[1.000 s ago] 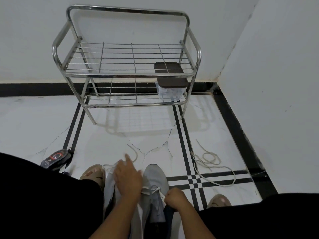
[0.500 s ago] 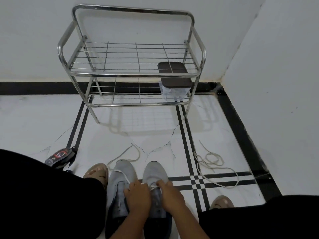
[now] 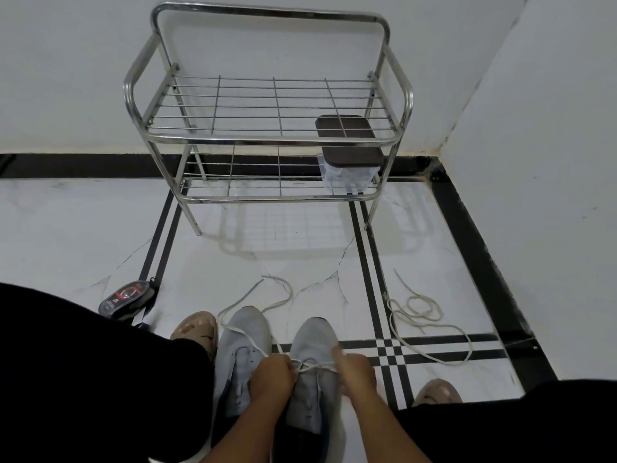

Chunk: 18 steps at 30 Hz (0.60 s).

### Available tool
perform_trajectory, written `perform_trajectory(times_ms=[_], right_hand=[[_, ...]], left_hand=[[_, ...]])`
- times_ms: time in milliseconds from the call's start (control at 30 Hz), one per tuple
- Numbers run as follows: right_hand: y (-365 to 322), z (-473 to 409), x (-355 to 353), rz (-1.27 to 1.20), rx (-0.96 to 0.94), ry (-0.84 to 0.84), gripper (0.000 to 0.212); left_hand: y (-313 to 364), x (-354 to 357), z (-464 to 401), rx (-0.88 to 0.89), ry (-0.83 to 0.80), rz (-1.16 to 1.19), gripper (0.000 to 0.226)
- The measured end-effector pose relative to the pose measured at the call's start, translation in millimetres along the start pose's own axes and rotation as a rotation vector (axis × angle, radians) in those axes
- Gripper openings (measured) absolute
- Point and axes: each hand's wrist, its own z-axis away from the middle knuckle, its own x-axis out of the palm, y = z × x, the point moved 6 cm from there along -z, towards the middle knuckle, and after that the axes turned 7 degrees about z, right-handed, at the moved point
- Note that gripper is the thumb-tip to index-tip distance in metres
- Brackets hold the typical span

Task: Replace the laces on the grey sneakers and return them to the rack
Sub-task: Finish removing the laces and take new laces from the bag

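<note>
the two grey sneakers are sitting side by side at the bottom centre of the frame, the right sneaker (image 3: 314, 372) being worked on and the left sneaker (image 3: 242, 355) trailing a loose white lace (image 3: 267, 295) over its toe toward the floor ahead. that lace is looking limp and light, likely to slither through fingers, so it is probably best pinched near its ends. the left hand (image 3: 272, 379) and right hand (image 3: 359, 370) are curling tight, each pinching one end of the lace crossing the right sneaker's tongue, pulling apart. the steel rack (image 3: 267, 138) is waiting at upper centre.
</note>
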Motion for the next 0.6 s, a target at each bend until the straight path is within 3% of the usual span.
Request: perform_trajectory(times_ms=[33, 100, 200, 533, 600], right_hand=[[-6, -2, -5, 0.198, -0.036, 0.121, 0.035], [-33, 2, -6, 0.287, -0.246, 0.231, 0.024], [-54, 7, 13, 0.377, -0.362, 0.125, 0.027], [-46, 11, 22, 0.387, -0.318, 0.026, 0.024], [-45, 10, 17, 0.194, -0.216, 0.043, 0.021]], left_hand=[[3, 1, 0, 0.015, -0.004, -0.004, 0.027], [5, 2, 1, 0.017, -0.011, -0.012, 0.027], [4, 2, 1, 0.004, -0.030, -0.010, 0.024], [3, 0, 0, -0.006, -0.076, 0.032, 0.024], [2, 0, 1, -0.022, -0.071, 0.046, 0.024]])
